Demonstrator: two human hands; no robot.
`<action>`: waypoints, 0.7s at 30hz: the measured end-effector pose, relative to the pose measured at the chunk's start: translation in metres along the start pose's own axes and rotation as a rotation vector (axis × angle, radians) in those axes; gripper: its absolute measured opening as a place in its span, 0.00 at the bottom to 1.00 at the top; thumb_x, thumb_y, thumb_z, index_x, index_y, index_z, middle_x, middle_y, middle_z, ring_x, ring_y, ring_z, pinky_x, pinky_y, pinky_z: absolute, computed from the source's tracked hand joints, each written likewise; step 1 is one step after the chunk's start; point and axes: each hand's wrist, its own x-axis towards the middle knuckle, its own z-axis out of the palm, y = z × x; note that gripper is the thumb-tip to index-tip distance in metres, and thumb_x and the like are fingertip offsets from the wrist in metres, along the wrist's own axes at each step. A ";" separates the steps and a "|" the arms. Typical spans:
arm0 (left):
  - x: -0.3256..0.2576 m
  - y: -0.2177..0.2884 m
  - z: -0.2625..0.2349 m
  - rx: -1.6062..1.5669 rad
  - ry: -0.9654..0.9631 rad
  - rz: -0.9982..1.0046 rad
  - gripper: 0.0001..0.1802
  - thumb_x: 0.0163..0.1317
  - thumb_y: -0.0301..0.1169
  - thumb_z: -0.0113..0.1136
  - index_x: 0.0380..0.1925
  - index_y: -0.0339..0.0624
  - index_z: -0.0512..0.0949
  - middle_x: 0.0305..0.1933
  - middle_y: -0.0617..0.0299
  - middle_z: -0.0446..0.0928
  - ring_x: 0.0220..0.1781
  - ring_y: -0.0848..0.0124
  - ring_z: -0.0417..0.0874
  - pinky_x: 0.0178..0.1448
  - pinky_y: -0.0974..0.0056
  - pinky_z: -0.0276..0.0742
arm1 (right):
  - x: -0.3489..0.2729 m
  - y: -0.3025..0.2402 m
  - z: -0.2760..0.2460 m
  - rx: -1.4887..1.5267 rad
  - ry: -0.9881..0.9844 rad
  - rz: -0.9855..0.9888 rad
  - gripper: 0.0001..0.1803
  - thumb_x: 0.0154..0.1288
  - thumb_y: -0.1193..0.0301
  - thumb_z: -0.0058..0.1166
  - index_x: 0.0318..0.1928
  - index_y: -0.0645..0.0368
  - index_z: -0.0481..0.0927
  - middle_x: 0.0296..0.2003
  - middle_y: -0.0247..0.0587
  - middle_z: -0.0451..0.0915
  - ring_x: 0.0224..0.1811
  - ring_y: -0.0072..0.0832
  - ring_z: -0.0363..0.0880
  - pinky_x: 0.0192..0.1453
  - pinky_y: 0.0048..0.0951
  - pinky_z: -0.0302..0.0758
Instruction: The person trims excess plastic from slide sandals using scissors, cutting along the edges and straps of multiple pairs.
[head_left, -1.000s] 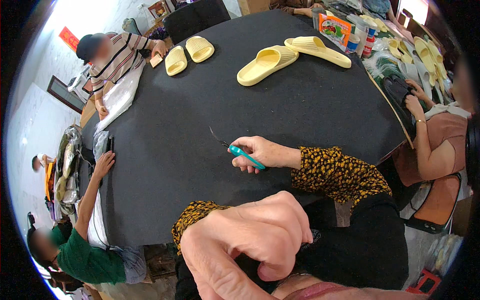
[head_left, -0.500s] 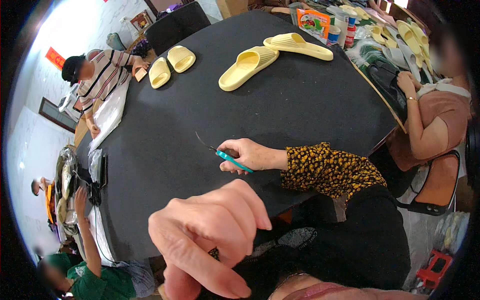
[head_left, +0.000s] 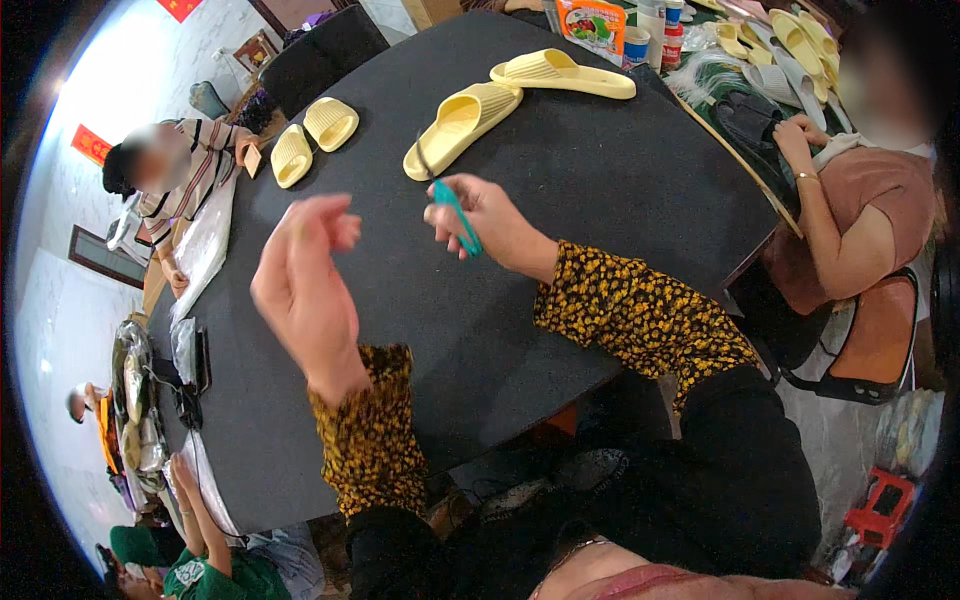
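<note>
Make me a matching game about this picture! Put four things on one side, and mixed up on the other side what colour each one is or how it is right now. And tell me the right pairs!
Things:
1. left hand
2. small tool
3. plastic stool
4. slippers on the table

Colours and states:
A. bright red
B. held by the right hand
C. pale yellow
D. in the air, nothing visible in it

Right pairs: 1-D, 2-B, 3-A, 4-C

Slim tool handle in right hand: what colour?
Slim tool handle is teal; best seen in head view.
</note>
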 end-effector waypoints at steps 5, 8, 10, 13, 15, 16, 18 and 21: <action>0.038 -0.091 -0.001 0.485 -0.119 -0.214 0.13 0.66 0.32 0.55 0.39 0.33 0.82 0.31 0.59 0.81 0.34 0.76 0.78 0.38 0.71 0.72 | 0.010 -0.026 -0.015 0.169 0.118 -0.139 0.24 0.62 0.60 0.60 0.53 0.61 0.73 0.28 0.35 0.77 0.24 0.19 0.76 0.26 0.19 0.74; 0.047 -0.148 0.019 0.715 -0.303 -0.088 0.14 0.63 0.35 0.56 0.39 0.35 0.82 0.39 0.49 0.82 0.41 0.56 0.82 0.45 0.60 0.76 | 0.003 -0.046 -0.030 0.153 0.106 -0.166 0.25 0.62 0.59 0.60 0.54 0.61 0.73 0.28 0.35 0.77 0.25 0.19 0.76 0.27 0.19 0.74; 0.057 -0.172 0.037 0.738 -0.374 -0.069 0.15 0.63 0.36 0.57 0.39 0.36 0.82 0.42 0.48 0.81 0.45 0.52 0.81 0.48 0.57 0.75 | -0.002 -0.053 -0.044 0.064 0.044 -0.143 0.24 0.63 0.60 0.59 0.54 0.61 0.72 0.28 0.35 0.77 0.24 0.18 0.75 0.26 0.19 0.73; 0.074 -0.216 0.047 0.841 -0.481 0.003 0.17 0.62 0.40 0.57 0.40 0.36 0.82 0.46 0.46 0.79 0.50 0.51 0.79 0.53 0.53 0.74 | -0.010 -0.048 -0.053 -0.032 -0.016 -0.048 0.24 0.63 0.61 0.58 0.54 0.61 0.72 0.28 0.34 0.77 0.24 0.17 0.75 0.26 0.18 0.73; 0.081 -0.235 0.065 1.006 -0.562 -0.047 0.21 0.61 0.44 0.57 0.41 0.37 0.82 0.48 0.44 0.78 0.53 0.48 0.77 0.55 0.50 0.73 | -0.014 -0.038 -0.064 -0.034 -0.007 -0.038 0.23 0.63 0.62 0.58 0.54 0.61 0.72 0.28 0.34 0.76 0.24 0.16 0.74 0.25 0.18 0.73; 0.081 -0.246 0.080 1.014 -0.557 -0.040 0.24 0.59 0.47 0.57 0.42 0.35 0.82 0.47 0.43 0.78 0.53 0.48 0.77 0.56 0.50 0.73 | -0.017 -0.032 -0.074 -0.034 0.068 -0.021 0.23 0.63 0.63 0.58 0.54 0.62 0.72 0.28 0.34 0.76 0.24 0.16 0.74 0.25 0.18 0.73; 0.087 -0.259 0.097 1.009 -0.542 -0.078 0.23 0.57 0.46 0.60 0.35 0.33 0.81 0.41 0.40 0.79 0.46 0.45 0.79 0.51 0.49 0.74 | -0.016 -0.031 -0.085 -0.016 0.173 -0.015 0.22 0.63 0.65 0.58 0.54 0.62 0.72 0.27 0.34 0.76 0.23 0.17 0.74 0.25 0.18 0.73; 0.089 -0.271 0.116 1.000 -0.518 -0.061 0.22 0.57 0.44 0.59 0.31 0.32 0.81 0.40 0.39 0.79 0.44 0.44 0.80 0.50 0.48 0.74 | -0.012 -0.038 -0.096 -0.007 0.212 -0.120 0.22 0.62 0.65 0.59 0.54 0.62 0.72 0.27 0.34 0.76 0.23 0.17 0.74 0.25 0.18 0.73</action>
